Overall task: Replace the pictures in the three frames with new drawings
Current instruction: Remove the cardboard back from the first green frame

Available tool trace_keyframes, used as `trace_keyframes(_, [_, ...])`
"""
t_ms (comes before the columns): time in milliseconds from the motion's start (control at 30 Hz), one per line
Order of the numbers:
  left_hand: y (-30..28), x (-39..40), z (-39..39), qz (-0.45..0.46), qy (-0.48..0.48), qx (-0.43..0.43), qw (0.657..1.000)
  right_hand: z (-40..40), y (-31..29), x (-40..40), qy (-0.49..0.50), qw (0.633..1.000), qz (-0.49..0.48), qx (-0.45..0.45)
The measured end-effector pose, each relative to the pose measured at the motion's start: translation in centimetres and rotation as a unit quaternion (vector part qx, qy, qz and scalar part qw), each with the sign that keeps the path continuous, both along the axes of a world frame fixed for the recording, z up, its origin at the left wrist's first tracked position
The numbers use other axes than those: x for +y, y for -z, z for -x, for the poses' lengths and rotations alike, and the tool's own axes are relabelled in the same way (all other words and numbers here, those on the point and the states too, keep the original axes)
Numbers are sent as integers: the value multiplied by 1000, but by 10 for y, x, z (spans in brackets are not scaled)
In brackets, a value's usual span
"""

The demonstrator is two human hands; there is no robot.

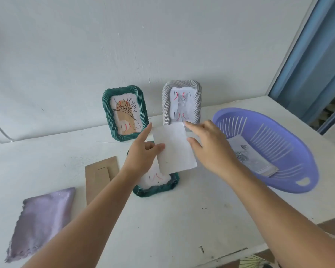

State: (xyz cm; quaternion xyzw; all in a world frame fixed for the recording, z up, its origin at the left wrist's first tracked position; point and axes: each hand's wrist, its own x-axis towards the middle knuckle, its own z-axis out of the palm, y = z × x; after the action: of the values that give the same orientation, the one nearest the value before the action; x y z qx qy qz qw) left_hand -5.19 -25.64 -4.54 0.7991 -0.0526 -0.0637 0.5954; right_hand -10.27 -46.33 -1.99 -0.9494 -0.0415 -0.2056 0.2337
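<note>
A white sheet of paper (174, 149) hangs above a green frame (157, 188) that lies face down on the table, a drawing with red marks showing in its open back. My left hand (143, 151) pinches the sheet's left edge between thumb and forefinger. My right hand (207, 144) touches its right edge, forefinger stretched to the top corner. Against the wall stand a second green frame (124, 113) with a flower drawing and a grey frame (182, 102) with a cat picture.
A brown cardboard frame back (99, 176) lies left of the face-down frame. A lilac cloth (41, 219) lies at the front left. A purple slotted basket (278, 132) at the right holds a stack of pictures (251, 157). The table's edge runs along the front right.
</note>
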Motion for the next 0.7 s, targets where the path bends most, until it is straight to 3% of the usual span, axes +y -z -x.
trace_keyframes(67, [-1, -13, 1, -3, 19, 0, 1000, 5, -8, -17, 46, 997, 55, -1])
trace_keyframes(133, [1, -27, 0, -10, 40, 0, 999, 10, -12, -34, 102, 989, 96, 55])
trace_keyframes(233, [8, -50, -3, -41, 60, 3, 997, 20, -13, -54, 135, 974, 67, 170])
trace_keyframes(300, [11, -64, -5, -68, 62, 8, 996, 25, -11, -63, 127, 971, 20, 201])
trace_keyframes(567, [11, -100, -9, -176, 80, 19, 981, 24, -16, -75, 120, 981, -49, 143])
trace_keyframes(700, [16, -119, -9, -181, 86, 38, 979, 25, -15, -73, 104, 982, -65, 145])
